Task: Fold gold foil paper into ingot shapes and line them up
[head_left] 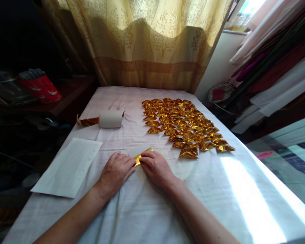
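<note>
Right at table [147, 213] centre, our left hand [115, 173] and right hand [156, 167] both pinch the gold foil sheet [140, 157] flat; folded pile [185, 125] sits at 1 o'clock. We'd line edges up, crease firmly.

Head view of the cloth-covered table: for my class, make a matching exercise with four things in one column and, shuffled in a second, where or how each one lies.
Things
1. folded gold pieces
2. white roll
3. white sheet
4. gold paper strip

Places or states
A. pressed between the left hand and right hand
B. flat by the table's left edge
C. spread in rows, right of centre
D. on its side, gold tail trailing left

Pairs: 1-C, 2-D, 3-B, 4-A
</note>
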